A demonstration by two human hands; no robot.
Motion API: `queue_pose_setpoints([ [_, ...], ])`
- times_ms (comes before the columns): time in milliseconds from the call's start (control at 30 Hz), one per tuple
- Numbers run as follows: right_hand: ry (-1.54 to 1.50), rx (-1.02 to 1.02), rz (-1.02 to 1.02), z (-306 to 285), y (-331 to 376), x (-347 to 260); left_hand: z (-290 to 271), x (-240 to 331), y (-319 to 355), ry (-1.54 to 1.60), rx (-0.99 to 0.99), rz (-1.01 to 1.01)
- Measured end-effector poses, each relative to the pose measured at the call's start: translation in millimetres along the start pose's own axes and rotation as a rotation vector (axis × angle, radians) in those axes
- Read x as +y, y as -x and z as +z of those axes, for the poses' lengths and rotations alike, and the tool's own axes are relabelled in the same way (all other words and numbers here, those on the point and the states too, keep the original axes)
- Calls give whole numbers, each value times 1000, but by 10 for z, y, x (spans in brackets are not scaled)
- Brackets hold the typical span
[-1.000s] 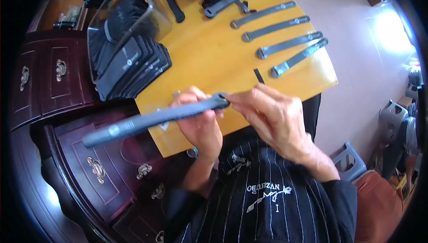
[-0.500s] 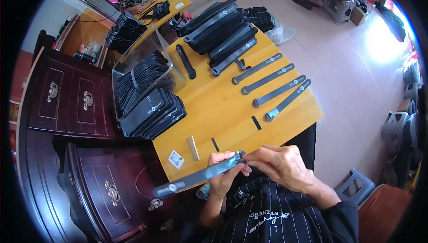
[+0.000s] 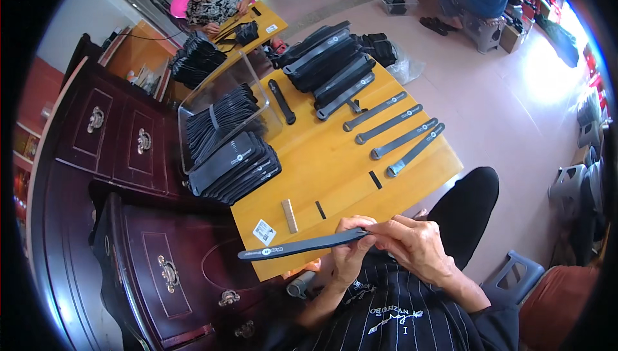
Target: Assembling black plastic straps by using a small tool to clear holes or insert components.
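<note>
A long dark grey strap [image 3: 299, 246] is held level over the near edge of the yellow table [image 3: 335, 158], its free end pointing left. My left hand [image 3: 351, 254] grips it from below near its right end. My right hand [image 3: 418, 248] pinches that same right end with its fingertips. Both hands are close to my chest, above my striped dark shirt.
Several grey straps [image 3: 399, 135] lie in a row on the table's right, with a stack of black sleeves [image 3: 235, 167], a clear bin [image 3: 219, 110] and dark bundles [image 3: 331, 61] beyond. Small black tabs [image 3: 375, 179], a tan strip [image 3: 290, 215] and a white label [image 3: 264, 231] lie near. Dark wooden drawers [image 3: 129, 235] stand left. Other people sit far off.
The view has pulled back and up, showing more of the table. The strap and both hands sit lower and closer to my chest, the strap more level than a second ago.
</note>
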State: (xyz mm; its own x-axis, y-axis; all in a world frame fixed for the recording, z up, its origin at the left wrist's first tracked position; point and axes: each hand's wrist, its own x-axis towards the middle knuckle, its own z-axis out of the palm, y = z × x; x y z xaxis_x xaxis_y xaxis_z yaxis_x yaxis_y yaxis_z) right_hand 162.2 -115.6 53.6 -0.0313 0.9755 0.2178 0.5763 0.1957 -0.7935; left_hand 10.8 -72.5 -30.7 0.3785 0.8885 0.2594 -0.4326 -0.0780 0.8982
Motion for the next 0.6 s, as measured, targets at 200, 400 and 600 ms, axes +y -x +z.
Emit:
queue_pose_setpoints([
  [200,4,6,69,20,196,-55,64,152,127,-85,-46,-242],
  [400,-47,-89,100,48,325,-112,-103,78,357,-155,-71,-138],
  [600,-309,-31,119,299,502,157,-112,-86,520,-73,-82,-118],
])
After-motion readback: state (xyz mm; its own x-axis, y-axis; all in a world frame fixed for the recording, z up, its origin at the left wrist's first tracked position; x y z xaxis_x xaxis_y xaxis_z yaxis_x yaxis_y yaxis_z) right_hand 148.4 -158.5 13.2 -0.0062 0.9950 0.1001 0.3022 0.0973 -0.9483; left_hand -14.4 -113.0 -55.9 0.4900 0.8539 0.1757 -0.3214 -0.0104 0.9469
